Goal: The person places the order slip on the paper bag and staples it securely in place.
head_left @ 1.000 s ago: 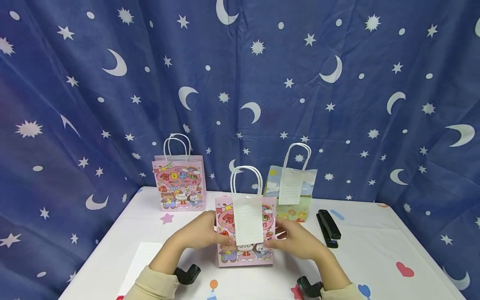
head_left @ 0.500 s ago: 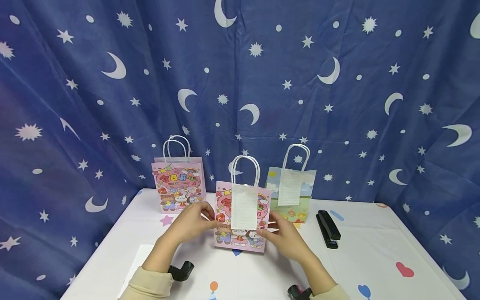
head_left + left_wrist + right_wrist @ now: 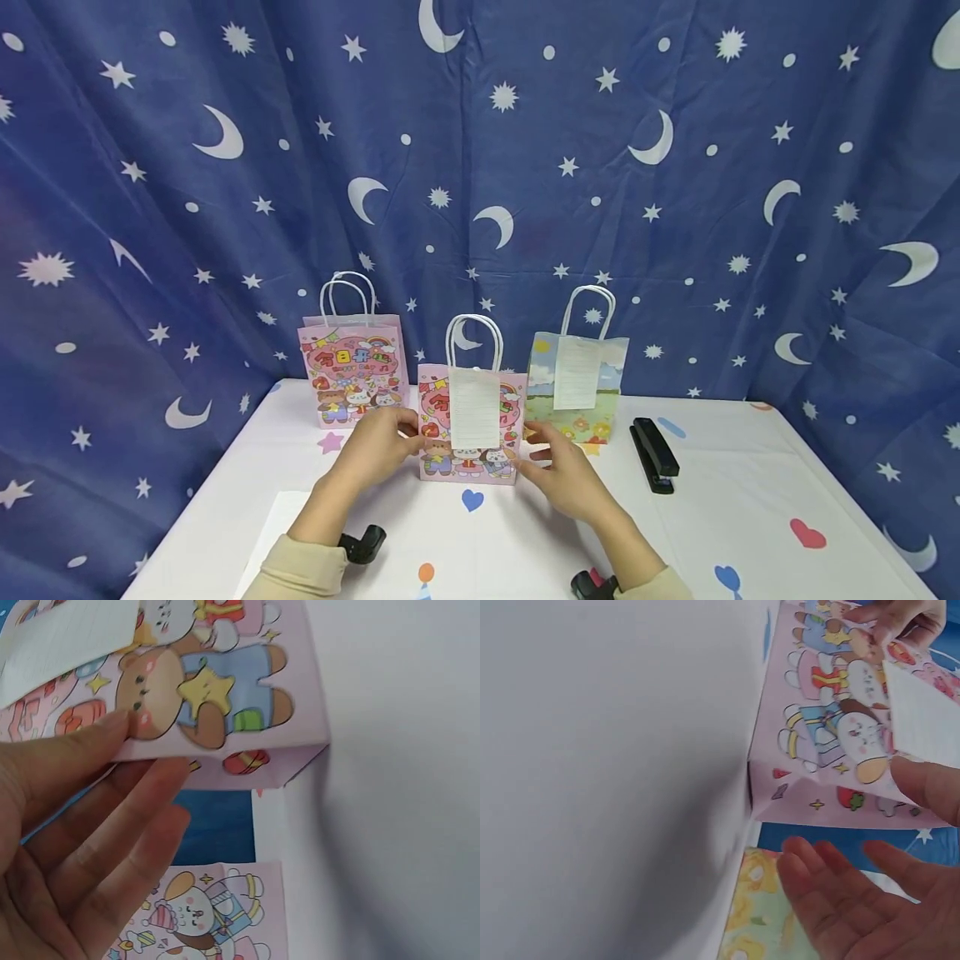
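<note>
A small pink paper gift bag [image 3: 467,467] with cartoon animals and white handles stands upright mid-table. A lined white paper slip [image 3: 475,412] hangs over its front. At the bag's left edge, my left hand [image 3: 375,446] has its thumb on the front panel and fingers by the side panel, pinching the edge in the left wrist view. My right hand [image 3: 566,475] is at the opposite edge. In the right wrist view its thumb [image 3: 926,784] overlaps the bag's front, while the loosely extended fingers [image 3: 840,892] stand apart from the side panel.
Another pink gift bag [image 3: 352,379] stands back left. Behind on the right is a green-and-blue gift bag [image 3: 543,408] with a lined slip. A black stapler [image 3: 655,454] lies at right; white paper [image 3: 273,529] lies beside the left forearm. A starry blue curtain [image 3: 480,167] hangs behind.
Both hands have moved the middle bag back and slightly left, tilting it on the way; it now stands upright. My right hand's fingers have spread away from its side.
</note>
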The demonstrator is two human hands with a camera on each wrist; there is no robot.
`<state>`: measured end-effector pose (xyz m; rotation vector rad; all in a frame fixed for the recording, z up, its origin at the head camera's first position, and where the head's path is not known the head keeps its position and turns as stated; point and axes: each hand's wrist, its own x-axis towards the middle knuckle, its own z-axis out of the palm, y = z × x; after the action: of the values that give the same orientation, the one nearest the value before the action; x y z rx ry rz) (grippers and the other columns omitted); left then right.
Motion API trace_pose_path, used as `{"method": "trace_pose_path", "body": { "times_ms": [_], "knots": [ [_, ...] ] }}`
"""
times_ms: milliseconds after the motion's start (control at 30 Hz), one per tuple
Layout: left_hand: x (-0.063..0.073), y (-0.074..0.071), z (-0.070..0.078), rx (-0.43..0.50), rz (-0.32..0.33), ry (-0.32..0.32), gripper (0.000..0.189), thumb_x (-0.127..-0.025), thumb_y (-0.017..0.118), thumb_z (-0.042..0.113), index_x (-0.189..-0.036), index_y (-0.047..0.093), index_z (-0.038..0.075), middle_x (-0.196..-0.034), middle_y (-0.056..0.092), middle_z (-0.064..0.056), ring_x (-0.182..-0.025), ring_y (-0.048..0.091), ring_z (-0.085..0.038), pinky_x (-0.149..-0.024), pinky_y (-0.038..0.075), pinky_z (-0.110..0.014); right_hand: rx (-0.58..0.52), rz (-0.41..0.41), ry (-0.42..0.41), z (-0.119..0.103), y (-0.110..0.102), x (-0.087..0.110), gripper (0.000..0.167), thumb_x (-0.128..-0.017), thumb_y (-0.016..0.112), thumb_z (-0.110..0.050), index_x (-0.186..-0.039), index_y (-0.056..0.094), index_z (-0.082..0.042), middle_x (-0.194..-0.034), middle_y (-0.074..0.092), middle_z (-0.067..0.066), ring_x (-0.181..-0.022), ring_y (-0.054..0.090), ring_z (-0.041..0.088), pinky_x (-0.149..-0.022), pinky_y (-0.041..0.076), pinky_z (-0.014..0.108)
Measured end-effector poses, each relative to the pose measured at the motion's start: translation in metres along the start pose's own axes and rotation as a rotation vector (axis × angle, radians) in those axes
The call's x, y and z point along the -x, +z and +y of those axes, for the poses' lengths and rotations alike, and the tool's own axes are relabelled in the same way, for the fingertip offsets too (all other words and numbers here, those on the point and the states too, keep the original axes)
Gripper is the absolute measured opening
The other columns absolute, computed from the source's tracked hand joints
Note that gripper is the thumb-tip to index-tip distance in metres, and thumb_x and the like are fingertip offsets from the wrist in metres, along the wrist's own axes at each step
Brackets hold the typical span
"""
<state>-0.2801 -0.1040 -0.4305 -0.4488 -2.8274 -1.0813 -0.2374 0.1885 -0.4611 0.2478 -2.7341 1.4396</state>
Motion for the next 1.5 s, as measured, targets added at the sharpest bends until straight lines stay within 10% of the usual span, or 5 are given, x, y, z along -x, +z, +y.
{"method": "trace_pose_path", "body": {
  "times_ms": [567, 833, 1500],
  "knots": [
    [-0.007, 0.015, -0.002, -0.037, 0.194, 0.03, 0.01, -0.085, 0.083, 0.01, -0.083, 0.074, 0.014, -0.085, 0.077, -0.002, -0.079, 0.065, -0.016, -0.07, 0.049, -0.032, -0.053, -0.157, 0.009, -0.007, 0.01, 0.005, 0.085, -0.094, 0.077, -0.024, -0.161, 0.03, -0.001, -0.155, 0.046, 0.025, -0.14, 0.051, 0.047, -0.107, 0.051, 0.055],
    [-0.008, 0.016, 0.0, -0.049, 0.254, -0.037, 0.022, -0.089, 0.077, 0.007, -0.11, 0.074, 0.002, -0.09, 0.078, -0.008, -0.08, 0.071, -0.023, -0.064, 0.051, -0.032, -0.167, -0.169, 0.074, -0.007, 0.017, -0.001, 0.09, -0.093, 0.078, -0.028, -0.165, 0.025, -0.014, -0.16, 0.04, 0.023, -0.144, 0.046, 0.047, -0.111, 0.044, 0.064],
    [-0.041, 0.027, 0.006, -0.045, 0.281, -0.089, 0.031, -0.093, 0.07, 0.003, -0.123, 0.067, -0.005, -0.089, 0.076, -0.015, -0.073, 0.071, -0.026, -0.064, 0.058, -0.038, -0.262, -0.045, 0.156, -0.023, 0.044, -0.024, 0.1, -0.092, 0.075, -0.018, -0.167, 0.009, -0.008, -0.167, 0.021, 0.03, -0.141, 0.045, 0.055, -0.111, 0.046, 0.061]
  ]
}}
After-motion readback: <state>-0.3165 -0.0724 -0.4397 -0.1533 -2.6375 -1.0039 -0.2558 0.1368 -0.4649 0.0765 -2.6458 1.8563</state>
